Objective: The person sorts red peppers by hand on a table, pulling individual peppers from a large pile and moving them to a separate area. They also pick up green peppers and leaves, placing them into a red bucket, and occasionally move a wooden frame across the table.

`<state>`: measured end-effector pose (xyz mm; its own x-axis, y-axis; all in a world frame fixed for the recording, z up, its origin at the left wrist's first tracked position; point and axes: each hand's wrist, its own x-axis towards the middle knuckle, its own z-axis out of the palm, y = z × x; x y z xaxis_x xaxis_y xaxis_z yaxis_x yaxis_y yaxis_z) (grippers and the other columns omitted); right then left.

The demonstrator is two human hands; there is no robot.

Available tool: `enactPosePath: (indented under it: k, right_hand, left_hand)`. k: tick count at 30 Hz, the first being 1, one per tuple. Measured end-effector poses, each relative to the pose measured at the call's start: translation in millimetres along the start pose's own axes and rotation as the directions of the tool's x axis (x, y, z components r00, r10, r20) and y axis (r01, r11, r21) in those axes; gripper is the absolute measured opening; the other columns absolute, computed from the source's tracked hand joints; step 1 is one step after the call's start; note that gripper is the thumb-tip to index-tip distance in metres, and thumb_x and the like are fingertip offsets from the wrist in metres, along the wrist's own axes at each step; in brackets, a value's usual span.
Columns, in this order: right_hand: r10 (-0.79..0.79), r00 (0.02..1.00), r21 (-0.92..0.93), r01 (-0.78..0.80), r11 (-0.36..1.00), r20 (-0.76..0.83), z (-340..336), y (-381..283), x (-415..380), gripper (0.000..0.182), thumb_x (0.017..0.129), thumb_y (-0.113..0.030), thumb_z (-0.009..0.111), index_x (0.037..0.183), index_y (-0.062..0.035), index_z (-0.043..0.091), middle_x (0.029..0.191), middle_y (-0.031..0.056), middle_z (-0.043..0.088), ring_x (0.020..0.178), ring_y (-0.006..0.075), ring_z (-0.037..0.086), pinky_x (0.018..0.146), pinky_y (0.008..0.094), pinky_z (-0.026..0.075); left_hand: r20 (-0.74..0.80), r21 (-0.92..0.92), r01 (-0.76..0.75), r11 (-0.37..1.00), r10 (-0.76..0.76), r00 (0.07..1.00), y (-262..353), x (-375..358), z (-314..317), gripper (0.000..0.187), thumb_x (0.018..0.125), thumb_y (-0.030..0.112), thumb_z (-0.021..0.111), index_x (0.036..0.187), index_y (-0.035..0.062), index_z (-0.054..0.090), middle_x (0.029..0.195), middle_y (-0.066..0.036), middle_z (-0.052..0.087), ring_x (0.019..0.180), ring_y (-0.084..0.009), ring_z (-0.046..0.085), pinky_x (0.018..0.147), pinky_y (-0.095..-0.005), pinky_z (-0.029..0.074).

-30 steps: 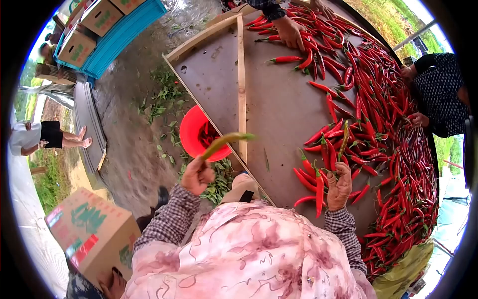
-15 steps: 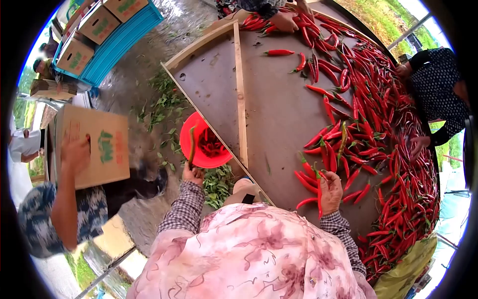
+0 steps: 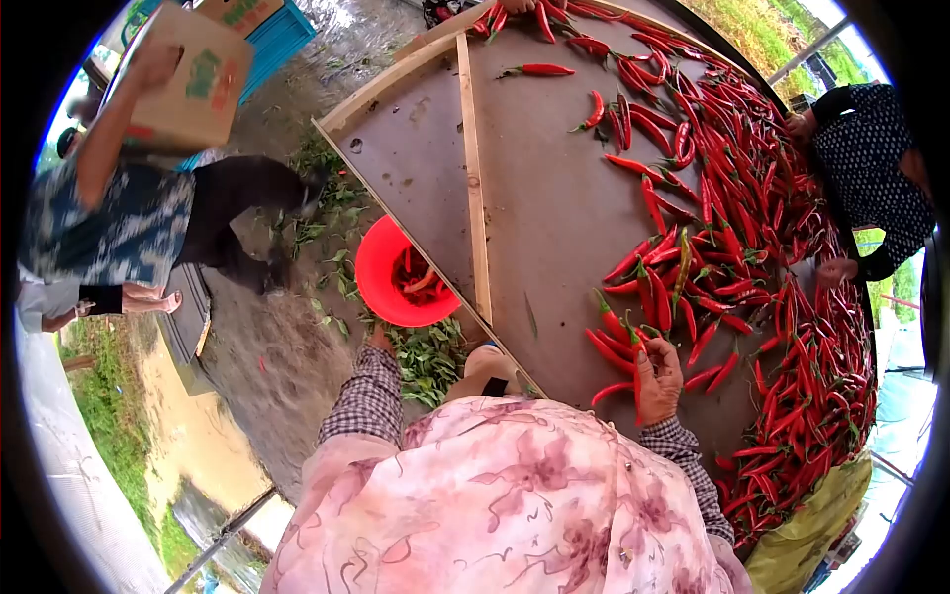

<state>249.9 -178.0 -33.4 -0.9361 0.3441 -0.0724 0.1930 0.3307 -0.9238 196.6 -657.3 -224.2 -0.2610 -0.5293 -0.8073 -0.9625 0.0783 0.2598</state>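
My right hand is over the near part of the brown table, pinching a red chili pepper by its upper part, its tip pointing down. Several loose red chilies lie just left of it, and a large heap of chilies spreads to the right. My left hand hangs low off the table's left side, just below a red bucket. Its fingers are small and blurred, and nothing can be made out in them. Red chilies lie inside the bucket.
Wooden strips border the table's left section. Green leaves litter the floor around the bucket. At the left a person carries a cardboard box near a blue rack. Another person's hand is at the heap's right edge.
My left hand has lowered slightly, and the long greenish chili it held is no longer visible. The person with the box has moved up the view. My right hand has hardly moved.
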Motion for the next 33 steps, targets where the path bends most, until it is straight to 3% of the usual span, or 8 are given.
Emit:
enactPosePath:
  k: [1,2,9,15,19,24,28,33]
  right_hand:
    - [0.003,1.000,0.001,-0.003,1.000,0.001,-1.0,0.2,-0.9,0.022,0.085,-0.007,0.062,0.105,-0.0027,0.054,0.097,0.0017,0.055,0.085,0.0095,0.049,0.076,0.0224,0.041]
    - [0.017,1.000,0.041,-0.016,0.999,-0.008,-2.8,1.1,-2.8,0.022,0.085,-0.007,0.062,0.105,-0.0024,0.054,0.099,0.0022,0.054,0.087,0.0102,0.050,0.077,0.0228,0.041]
    - [-0.179,0.983,-0.189,0.183,0.965,0.036,-12.2,-4.7,-12.9,0.036,0.075,-0.011,0.071,0.106,-0.0046,0.055,0.104,0.0085,0.055,0.096,0.0213,0.053,0.087,0.0304,0.041]
    - [-0.172,0.978,-0.441,0.207,0.873,0.120,-35.2,-11.7,-50.4,0.062,0.062,-0.021,0.080,0.116,-0.0118,0.052,0.124,0.0139,0.043,0.117,0.0335,0.040,0.097,0.0417,0.036]
    - [-0.109,0.988,-0.676,0.009,0.737,-0.106,-85.0,28.8,-75.2,0.059,0.074,-0.035,0.069,0.125,-0.0127,0.047,0.132,0.0150,0.036,0.121,0.0343,0.035,0.101,0.0455,0.029]
    - [0.025,0.872,-0.708,-0.413,0.573,-0.489,-111.0,98.9,-95.3,0.053,0.081,-0.032,0.061,0.128,-0.0125,0.043,0.134,0.0129,0.035,0.123,0.0334,0.033,0.103,0.0458,0.024]
    - [0.042,0.771,-0.642,-0.557,0.527,-0.635,-102.7,106.0,-91.2,0.050,0.084,-0.028,0.059,0.128,-0.0123,0.043,0.135,0.0103,0.035,0.124,0.0328,0.032,0.103,0.0454,0.022]
    - [-0.032,0.735,-0.589,-0.516,0.622,-0.677,-101.3,92.2,-84.8,0.044,0.083,-0.025,0.060,0.123,-0.0121,0.048,0.130,0.0105,0.042,0.122,0.0306,0.036,0.102,0.0441,0.024]
  left_hand:
    - [-0.061,0.645,-0.256,0.720,0.383,0.922,-17.7,14.4,0.4,0.041,0.099,0.032,0.034,0.109,-0.0029,0.054,0.101,-0.013,0.060,0.081,-0.0271,0.055,0.070,-0.0399,0.047]
    - [0.192,0.743,-0.169,0.647,0.035,0.981,13.9,-12.2,-33.6,0.038,0.097,0.022,0.039,0.129,0.0029,0.045,0.132,-0.012,0.047,0.113,-0.0299,0.049,0.092,-0.0420,0.045]
    - [-0.144,0.569,-0.078,0.818,0.192,0.971,-63.0,-6.4,-46.9,0.057,0.087,0.038,0.055,0.132,0.0050,0.042,0.135,-0.016,0.043,0.123,-0.0308,0.040,0.102,-0.0429,0.034]
    - [-0.378,0.508,-0.671,0.541,0.839,0.390,14.9,-49.1,-25.7,0.047,0.077,0.021,0.067,0.116,-0.0004,0.051,0.114,-0.018,0.054,0.108,-0.0337,0.049,0.092,-0.0430,0.037]
    - [0.033,0.083,-0.993,0.085,0.996,0.088,113.6,-194.3,26.7,0.034,0.076,0.011,0.066,0.106,0.0006,0.053,0.102,-0.014,0.055,0.093,-0.0313,0.052,0.082,-0.0391,0.043]
    - [0.611,-0.342,-0.815,-0.468,0.548,-0.572,131.8,-311.9,128.6,0.041,0.068,0.009,0.069,0.106,0.0083,0.056,0.104,-0.013,0.055,0.098,-0.0299,0.052,0.085,-0.0424,0.040]
    - [0.783,-0.482,-0.611,-0.628,0.003,-0.622,93.2,-344.7,204.6,0.058,0.072,0.028,0.067,0.126,0.0205,0.047,0.142,-0.012,0.030,0.133,-0.0329,0.023,0.106,-0.0565,0.013]
    - [0.847,-0.373,-0.443,-0.815,-0.104,-0.521,111.7,-336.7,256.1,0.054,0.078,0.034,0.062,0.127,0.0237,0.044,0.145,-0.010,0.025,0.137,-0.0341,0.015,0.106,-0.0613,0.005]
